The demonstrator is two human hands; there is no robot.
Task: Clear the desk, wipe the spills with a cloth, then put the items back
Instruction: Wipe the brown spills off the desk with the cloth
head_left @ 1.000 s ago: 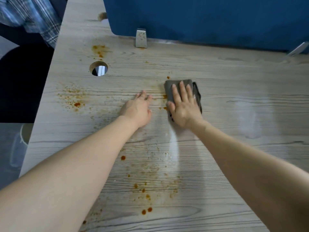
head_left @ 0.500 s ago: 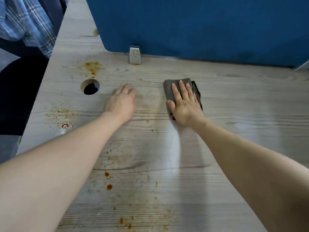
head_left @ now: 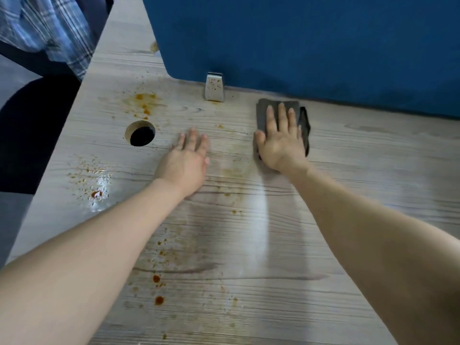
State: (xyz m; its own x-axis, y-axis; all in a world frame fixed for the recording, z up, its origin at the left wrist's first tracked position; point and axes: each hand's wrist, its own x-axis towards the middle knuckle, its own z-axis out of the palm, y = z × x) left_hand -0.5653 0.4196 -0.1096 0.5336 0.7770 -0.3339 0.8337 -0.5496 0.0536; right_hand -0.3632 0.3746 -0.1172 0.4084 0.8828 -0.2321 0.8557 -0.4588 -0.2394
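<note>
My right hand [head_left: 280, 139] presses flat, fingers straight, on a folded dark grey cloth [head_left: 303, 125] near the back of the light wood-grain desk [head_left: 348, 183], just in front of the blue partition. My left hand [head_left: 185, 163] rests flat on the bare desk to the left of the cloth, fingers straight. Orange-brown spills [head_left: 144, 104] mark the desk behind the cable hole, more spatter [head_left: 95, 188] lies at the left edge, and drops [head_left: 158, 288] sit near the front. A faint wet streak runs back from the cloth toward me.
A blue partition [head_left: 311, 41] stands along the back, held by a spattered metal bracket [head_left: 214, 87]. A round cable hole [head_left: 140, 133] opens at the left. The desk's left edge drops to the floor, where a dark chair and a plaid garment [head_left: 47, 28] sit.
My right hand has pushed the cloth away from me toward the partition. My left hand has slid left and farther back along the desk.
</note>
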